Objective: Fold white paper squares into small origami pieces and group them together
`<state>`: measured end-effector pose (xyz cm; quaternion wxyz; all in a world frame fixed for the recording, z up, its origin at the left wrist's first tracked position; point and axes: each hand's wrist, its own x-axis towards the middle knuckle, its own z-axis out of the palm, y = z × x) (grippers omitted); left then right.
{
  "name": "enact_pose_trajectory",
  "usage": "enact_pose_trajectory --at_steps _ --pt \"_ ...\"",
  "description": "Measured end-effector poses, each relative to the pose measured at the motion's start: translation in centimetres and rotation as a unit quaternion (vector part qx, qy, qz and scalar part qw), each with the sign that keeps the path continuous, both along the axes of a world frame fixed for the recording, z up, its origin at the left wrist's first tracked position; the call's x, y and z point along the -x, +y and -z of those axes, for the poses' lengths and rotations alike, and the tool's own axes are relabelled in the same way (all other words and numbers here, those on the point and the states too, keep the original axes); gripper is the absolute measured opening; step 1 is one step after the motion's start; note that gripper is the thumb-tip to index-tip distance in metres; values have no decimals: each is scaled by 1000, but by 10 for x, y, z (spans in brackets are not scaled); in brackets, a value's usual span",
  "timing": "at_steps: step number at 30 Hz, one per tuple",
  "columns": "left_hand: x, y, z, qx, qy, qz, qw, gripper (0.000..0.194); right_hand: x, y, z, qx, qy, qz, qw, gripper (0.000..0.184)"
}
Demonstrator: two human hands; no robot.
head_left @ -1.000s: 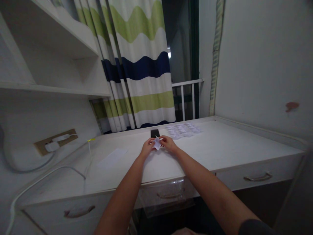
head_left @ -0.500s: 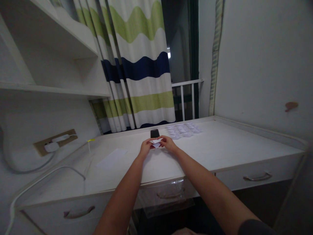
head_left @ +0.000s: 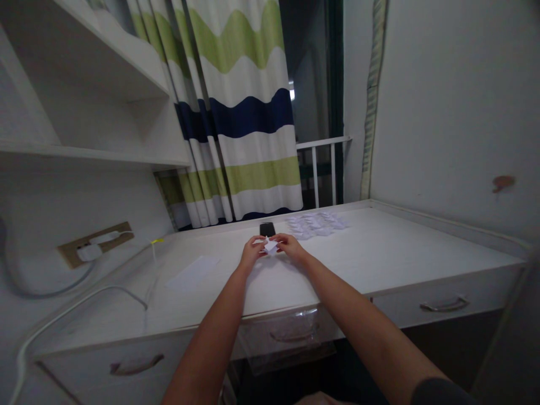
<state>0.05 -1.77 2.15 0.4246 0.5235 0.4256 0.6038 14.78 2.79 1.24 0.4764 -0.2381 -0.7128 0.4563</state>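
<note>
A small piece of folded white paper (head_left: 270, 247) is held between my two hands, just above the desk top. My left hand (head_left: 252, 252) pinches its left side, and my right hand (head_left: 289, 246) grips its right side with the fingers bent. The paper's folds come to a raised point near the left fingers; its finer shape is too small to make out. Right behind my hands lies a black phone (head_left: 267, 229). Beyond my right hand, several folded white paper pieces (head_left: 316, 224) sit in close rows.
Flat white paper sheets (head_left: 194, 272) lie on the left of the white desk (head_left: 400, 242). A white cable (head_left: 122, 288) runs along the desk's left edge below a wall socket (head_left: 96, 244). A striped curtain (head_left: 253, 118) hangs behind, and a shelf (head_left: 93, 154) overhangs the left.
The paper between my hands has changed from a wide, flat-topped shape to a narrower, more pointed one. My fingers have shifted slightly around it.
</note>
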Motion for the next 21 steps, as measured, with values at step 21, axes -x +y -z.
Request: enact_pose_trajectory --at_steps 21 --pt "-3 4 3 -52 93 23 994 35 0 4 1 -49 -15 55 997 27"
